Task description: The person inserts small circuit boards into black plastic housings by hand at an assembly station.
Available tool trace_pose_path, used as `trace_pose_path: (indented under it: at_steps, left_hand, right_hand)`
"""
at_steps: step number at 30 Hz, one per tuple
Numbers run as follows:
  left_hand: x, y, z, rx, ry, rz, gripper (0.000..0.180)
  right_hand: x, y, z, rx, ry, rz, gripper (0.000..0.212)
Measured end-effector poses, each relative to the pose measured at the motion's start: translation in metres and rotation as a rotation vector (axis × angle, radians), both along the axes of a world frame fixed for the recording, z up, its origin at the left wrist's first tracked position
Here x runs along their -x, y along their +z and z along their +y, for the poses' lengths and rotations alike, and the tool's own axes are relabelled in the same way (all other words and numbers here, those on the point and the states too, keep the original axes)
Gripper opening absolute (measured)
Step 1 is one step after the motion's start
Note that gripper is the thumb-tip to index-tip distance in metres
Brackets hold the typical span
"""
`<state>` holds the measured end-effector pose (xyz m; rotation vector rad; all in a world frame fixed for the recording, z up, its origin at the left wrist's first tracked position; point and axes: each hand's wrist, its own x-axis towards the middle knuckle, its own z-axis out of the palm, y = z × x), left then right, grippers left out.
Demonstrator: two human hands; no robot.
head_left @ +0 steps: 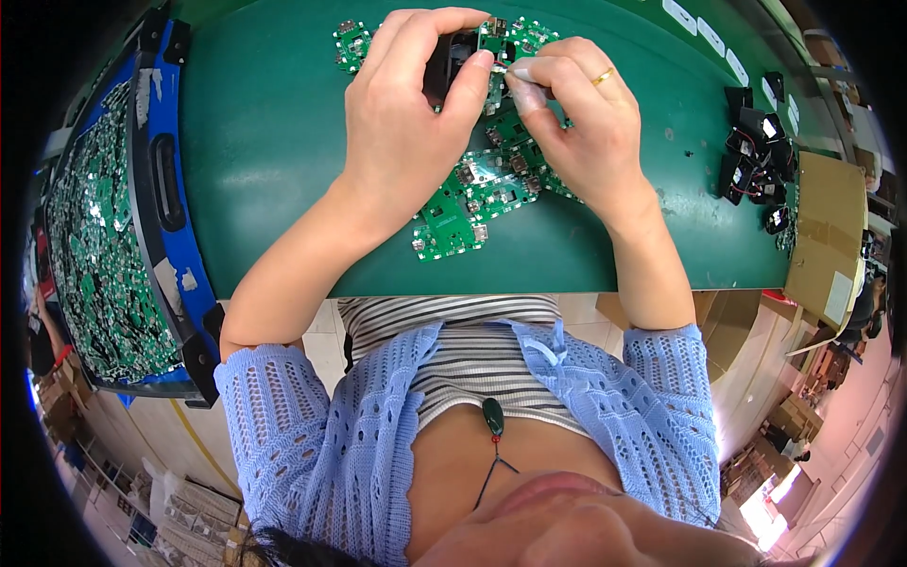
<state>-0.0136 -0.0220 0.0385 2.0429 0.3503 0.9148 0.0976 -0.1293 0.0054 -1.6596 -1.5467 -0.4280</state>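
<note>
In the upper middle of the head view, my left hand [402, 123] is curled around a small black housing [460, 52] and a green circuit board [493, 36], its thumb pressing the board's near side. My right hand [600, 128] meets it from the right, thumb and forefinger pinched at the board's edge on a small wire connector [502, 68]. A bit of red wire shows there; the fingertips hide most of the connector. Pale coverings appear on those fingertips. Below both hands lies a loose pile of green circuit boards [449, 227], with another board [350, 45] beyond my left hand.
A blue and black bin [194, 260] full of green circuit boards stands along the left edge of the green tabletop [265, 142]. Several black housings [756, 151] with thin wires are heaped at the right, beside an open cardboard box [824, 236].
</note>
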Motion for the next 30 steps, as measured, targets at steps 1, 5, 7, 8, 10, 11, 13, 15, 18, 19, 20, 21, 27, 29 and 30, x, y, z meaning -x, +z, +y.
trace_pose_path:
  at_steps: [1,5,7,8,10,11,13,15,18,19,20,21,27,29,30]
  left_hand:
    - [0.0,0.0,0.0,-0.013,0.0,0.001,0.023]
    - [0.001,0.001,-0.002,-0.031,-0.012,-0.011,0.025]
    - [0.001,-0.001,-0.002,-0.036,-0.009,0.003,0.025]
    - [0.001,-0.003,-0.001,-0.041,-0.004,0.017,0.025]
    - [-0.001,-0.021,0.005,-0.05,-0.005,-0.051,0.021]
    - [0.0,-0.029,0.008,-0.057,-0.005,-0.12,0.018]
    - [0.0,-0.031,0.008,-0.038,-0.029,-0.107,0.019]
    - [-0.001,-0.031,0.008,-0.019,-0.054,-0.095,0.02]
    - [0.001,-0.028,0.005,-0.125,-0.047,-0.069,0.02]
    - [0.002,-0.027,0.003,-0.117,-0.039,-0.061,0.02]
    - [0.002,-0.026,0.003,-0.109,-0.031,-0.054,0.02]
    - [0.001,-0.027,0.003,-0.107,-0.033,-0.052,0.02]
    - [-0.004,-0.035,0.01,0.198,-0.098,-0.159,0.019]
    - [-0.001,-0.029,0.008,0.461,-0.141,-0.033,0.018]
    - [0.0,-0.028,0.008,0.462,-0.139,-0.034,0.018]
  right_hand:
    - [0.0,0.0,0.0,0.0,0.0,0.001,0.017]
    - [0.006,0.002,-0.001,0.045,-0.045,-0.126,0.015]
    - [0.008,0.001,-0.001,0.058,-0.061,-0.122,0.013]
    - [0.009,0.001,-0.001,0.062,-0.064,-0.013,0.014]
    - [0.01,0.001,-0.001,0.06,-0.063,0.098,0.014]
    - [0.009,0.0,-0.002,0.08,-0.033,0.302,0.012]
    - [0.008,0.0,-0.005,0.101,-0.009,0.507,0.01]
    - [0.008,0.004,-0.008,0.127,0.044,1.095,0.011]
    - [0.003,-0.003,-0.011,0.121,0.076,0.993,0.012]
    - [0.003,-0.004,-0.011,0.101,0.084,0.921,0.011]
    - [0.004,-0.002,-0.01,0.099,0.085,0.923,0.011]
    - [0.003,0.001,-0.008,0.084,0.04,0.544,0.011]
    - [0.004,-0.005,0.0,-0.048,-0.007,0.029,0.014]
    - [0.004,-0.005,0.0,-0.059,0.006,0.047,0.015]
    - [0.003,-0.005,0.0,-0.054,0.009,0.029,0.015]
